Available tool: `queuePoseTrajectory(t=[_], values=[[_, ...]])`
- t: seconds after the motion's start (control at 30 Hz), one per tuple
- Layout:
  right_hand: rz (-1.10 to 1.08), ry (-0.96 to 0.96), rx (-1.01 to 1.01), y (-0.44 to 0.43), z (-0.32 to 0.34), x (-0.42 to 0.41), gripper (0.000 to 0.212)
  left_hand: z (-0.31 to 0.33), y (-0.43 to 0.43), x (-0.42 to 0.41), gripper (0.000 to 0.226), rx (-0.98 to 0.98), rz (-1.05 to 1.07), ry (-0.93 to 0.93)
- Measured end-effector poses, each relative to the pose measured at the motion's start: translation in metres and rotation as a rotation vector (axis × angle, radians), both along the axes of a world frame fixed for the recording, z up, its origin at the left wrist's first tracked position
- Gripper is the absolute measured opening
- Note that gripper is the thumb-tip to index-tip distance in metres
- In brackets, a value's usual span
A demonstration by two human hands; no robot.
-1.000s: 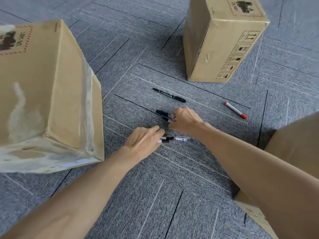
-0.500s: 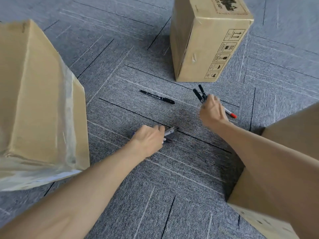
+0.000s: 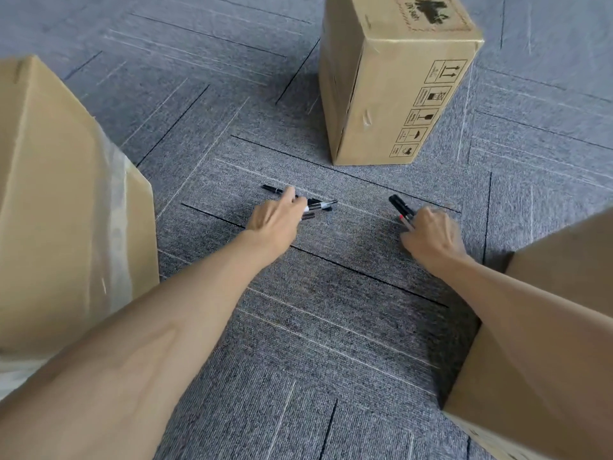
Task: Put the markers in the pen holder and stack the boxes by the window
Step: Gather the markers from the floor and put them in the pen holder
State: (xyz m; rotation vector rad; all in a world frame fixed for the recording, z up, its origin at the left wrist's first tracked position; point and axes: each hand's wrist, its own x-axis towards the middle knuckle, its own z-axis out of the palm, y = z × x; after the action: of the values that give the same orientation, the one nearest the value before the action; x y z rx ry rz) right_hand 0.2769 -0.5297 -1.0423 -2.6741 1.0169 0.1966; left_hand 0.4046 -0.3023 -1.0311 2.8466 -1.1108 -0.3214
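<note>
Hands gripping markers, boxes (three) around

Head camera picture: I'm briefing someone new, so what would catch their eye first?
Two bare forearms reach over grey carpet, the left hand and right hand each gripping markers. Three cardboard boxes ring them: one far ahead, one at the left, one at the right edge.

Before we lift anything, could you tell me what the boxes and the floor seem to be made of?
The far box looks like matte brown corrugated cardboard, with creased edges and printed handling symbols. The left box looks the same, with glossy clear tape along one edge. The floor appears to be grey ribbed carpet tiles.
</note>
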Motion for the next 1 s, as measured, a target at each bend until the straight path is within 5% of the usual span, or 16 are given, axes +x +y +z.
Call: queuePoseTrajectory(t=[0.27, 0.53, 0.77, 1.0], values=[[0.200, -0.090, 0.074, 0.022, 0.008, 0.009, 0.021, 0.000, -0.019, 0.009, 0.077, 0.113, -0.028, -0.130], [0.161, -0.124, 0.171, 0.044, 0.010, 0.015, 0.016, -0.010, 0.004, -0.021, 0.044, 0.180, -0.087, -0.239], [0.229, -0.161, 0.179, 0.065, 0.016, 0.014, 0.013, -0.011, 0.021, -0.042, 0.041, 0.145, -0.066, -0.191], [0.155, -0.178, 0.309, 0.091, 0.025, 0.000, 0.014, 0.001, 0.031, -0.059, 0.024, -0.084, 0.137, 0.173]])
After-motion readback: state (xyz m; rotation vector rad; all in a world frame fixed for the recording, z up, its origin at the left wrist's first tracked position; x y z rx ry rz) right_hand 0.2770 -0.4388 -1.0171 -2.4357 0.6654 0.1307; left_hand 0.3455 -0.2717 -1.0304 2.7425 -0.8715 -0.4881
